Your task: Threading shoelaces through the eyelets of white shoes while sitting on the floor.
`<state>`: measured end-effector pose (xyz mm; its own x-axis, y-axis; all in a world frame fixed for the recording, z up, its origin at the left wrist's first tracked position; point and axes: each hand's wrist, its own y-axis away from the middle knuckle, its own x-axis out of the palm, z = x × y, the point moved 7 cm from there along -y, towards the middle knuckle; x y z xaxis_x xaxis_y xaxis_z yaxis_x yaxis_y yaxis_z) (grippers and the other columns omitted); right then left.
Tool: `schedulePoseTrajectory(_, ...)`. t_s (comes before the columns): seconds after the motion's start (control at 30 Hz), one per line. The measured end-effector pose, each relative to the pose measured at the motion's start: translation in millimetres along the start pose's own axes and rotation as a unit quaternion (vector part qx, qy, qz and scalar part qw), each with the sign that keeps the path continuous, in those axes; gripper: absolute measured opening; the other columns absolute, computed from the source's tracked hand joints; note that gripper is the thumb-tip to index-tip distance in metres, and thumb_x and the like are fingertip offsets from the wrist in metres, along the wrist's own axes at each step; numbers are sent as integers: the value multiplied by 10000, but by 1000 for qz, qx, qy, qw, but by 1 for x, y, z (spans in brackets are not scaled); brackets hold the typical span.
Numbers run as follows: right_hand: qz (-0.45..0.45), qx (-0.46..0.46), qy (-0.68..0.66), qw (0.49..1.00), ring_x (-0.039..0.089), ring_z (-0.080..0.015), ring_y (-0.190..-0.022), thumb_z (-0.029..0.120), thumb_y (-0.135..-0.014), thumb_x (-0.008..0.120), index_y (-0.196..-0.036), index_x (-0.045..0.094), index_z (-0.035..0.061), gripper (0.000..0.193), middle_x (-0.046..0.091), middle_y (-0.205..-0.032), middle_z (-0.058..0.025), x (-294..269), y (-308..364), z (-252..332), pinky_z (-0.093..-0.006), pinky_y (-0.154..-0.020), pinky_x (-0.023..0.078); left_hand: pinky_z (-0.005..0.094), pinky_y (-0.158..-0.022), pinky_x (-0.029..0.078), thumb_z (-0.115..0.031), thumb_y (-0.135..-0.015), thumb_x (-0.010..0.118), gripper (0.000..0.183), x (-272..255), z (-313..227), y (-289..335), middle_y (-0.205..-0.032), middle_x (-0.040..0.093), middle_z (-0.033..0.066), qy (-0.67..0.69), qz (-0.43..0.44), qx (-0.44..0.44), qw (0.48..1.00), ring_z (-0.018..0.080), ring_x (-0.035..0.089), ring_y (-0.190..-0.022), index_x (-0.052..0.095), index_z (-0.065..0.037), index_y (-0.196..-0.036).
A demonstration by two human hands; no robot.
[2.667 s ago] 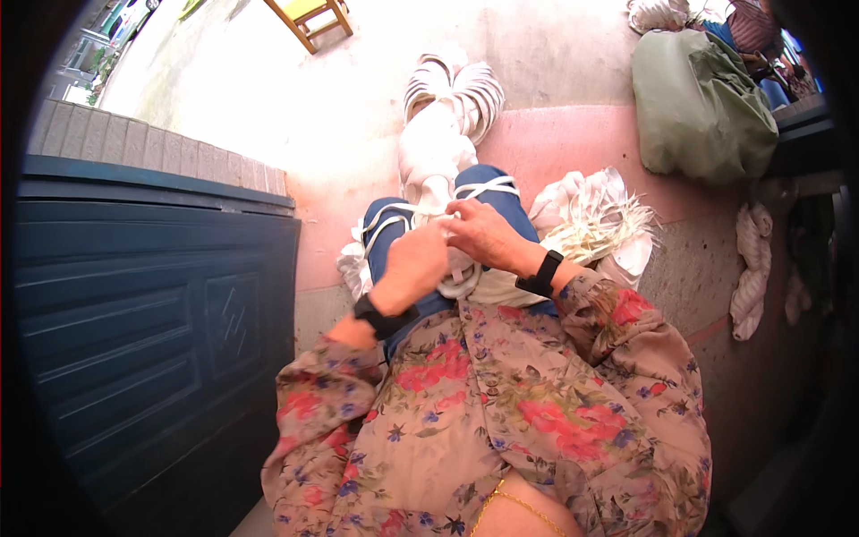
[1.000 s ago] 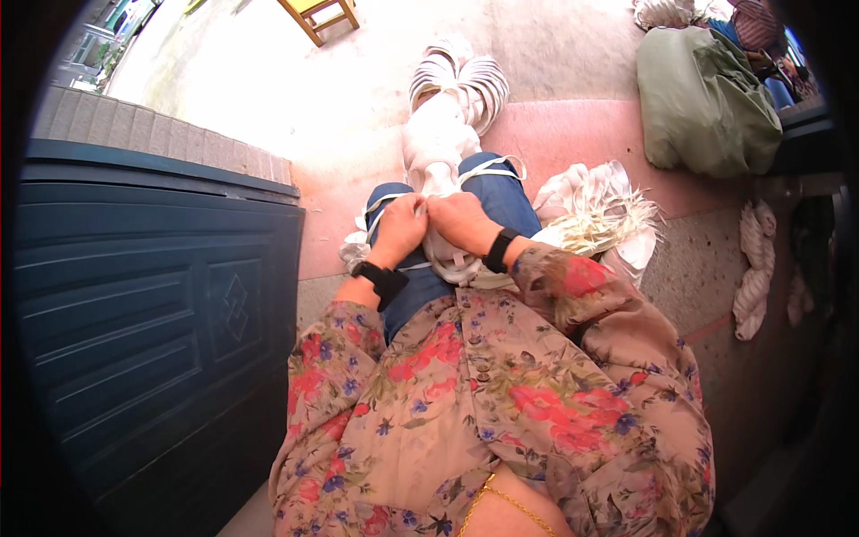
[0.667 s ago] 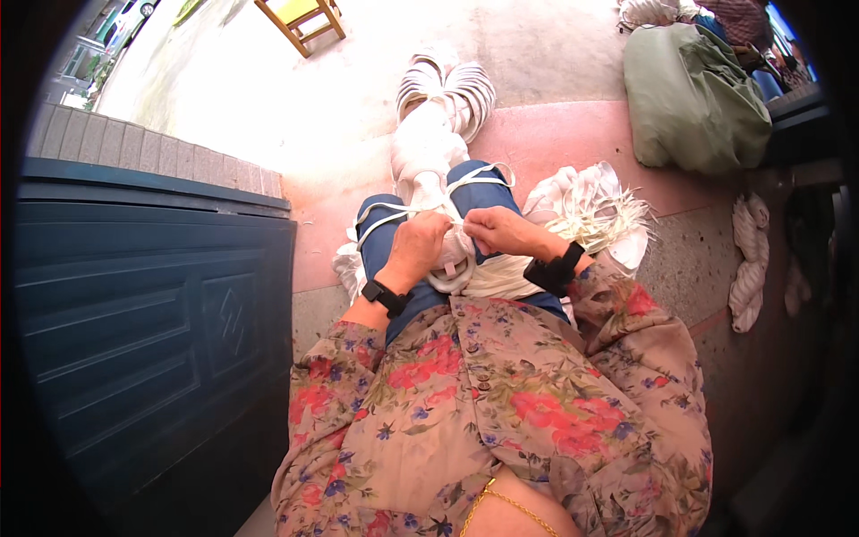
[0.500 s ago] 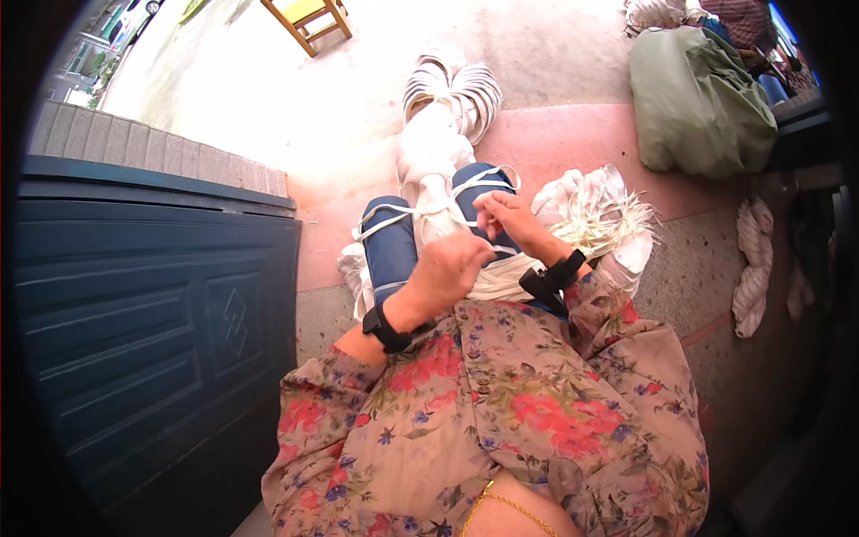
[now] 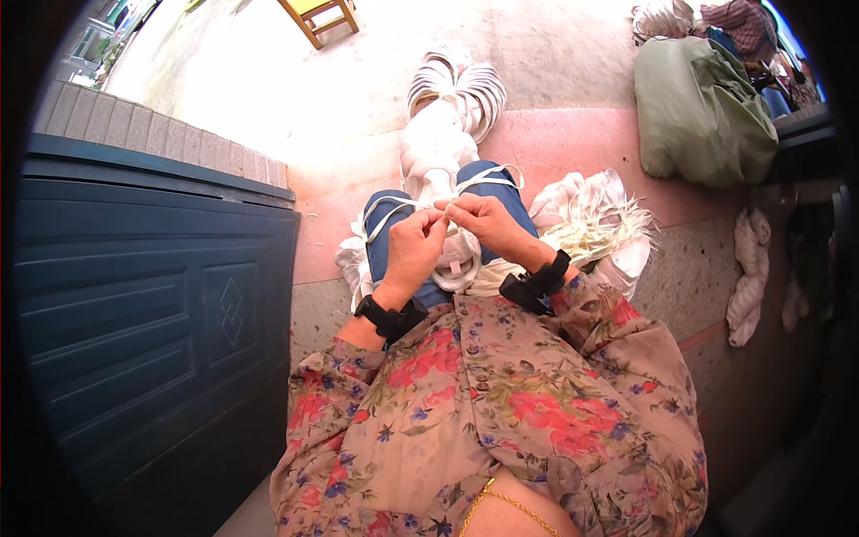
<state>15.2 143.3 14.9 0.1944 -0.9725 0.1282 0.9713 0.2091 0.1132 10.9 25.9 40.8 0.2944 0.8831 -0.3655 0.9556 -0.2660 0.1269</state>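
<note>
Between my knees lies a white shoe upper [image 5: 456, 258], its rounded end toward my lap. Over it my left hand [image 5: 416, 249] and my right hand [image 5: 488, 224] meet, fingertips pinched close together. White shoelace [image 5: 490, 179] loops spread across both thighs and run in toward the fingers, which seem to pinch lace near the upper's opening; the exact grip is partly hidden. Beyond the hands, more white uppers [image 5: 437, 143] continue outward, ending in a fanned stack [image 5: 456, 89] on the ground.
A heap of white uppers with loose laces [image 5: 595, 219] sits by my right leg. Farther right stand a full green sack [image 5: 702, 112] and a twisted white bundle [image 5: 748, 277]. A blue panelled door [image 5: 152, 313] borders my left; a wooden stool [image 5: 318, 18] is ahead.
My left hand has moved forward and left, uncovering the upper's near end. My right hand has come left and slightly down, so the fingertips now meet.
</note>
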Motion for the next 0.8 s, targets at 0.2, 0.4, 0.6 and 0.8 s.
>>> schedulePoseTrajectory(0.2, 15, 46, -39, 998, 518, -58, -771, 200, -877, 536, -971, 627, -31, 265, 617, -853, -21, 4, -1, -5, -213, -680, 421, 213, -465, 395, -152, -849, 563, 174, -1, 4, 2, -614, 563, 19, 35, 11, -20, 999, 81, 491, -485, 624, 10, -869)
schedulePoseTrajectory(0.4, -40, 3, -73, 997, 541, -84, -843, 203, -898, 502, -936, 626, -21, 259, 622, -881, -41, -9, 2, 4, -227, -769, 414, 358, -666, 467, -53, -763, 528, 125, -33, 4, -35, -801, 583, 94, -409, -59, 202, 888, 266, 530, -810, 629, -51, -837)
schedulePoseTrajectory(0.6, -36, -37, -126, 991, 554, -88, -687, 234, -896, 506, -854, 607, -13, 270, 616, -743, -45, -5, -5, 15, -227, -684, 441, 376, -716, 466, -26, -711, 522, 171, -14, 43, -61, -814, 577, 93, -570, 127, 167, 794, 302, 509, -865, 607, -63, -855)
schedulePoseTrajectory(0.8, -46, -60, -132, 988, 514, -85, -524, 205, -894, 504, -868, 600, -10, 237, 538, -595, -19, -25, -9, 79, -209, -495, 423, 383, -664, 479, -33, -705, 510, 100, -25, 21, -56, -726, 590, 136, -512, 9, 210, 833, 290, 543, -764, 587, -3, -762)
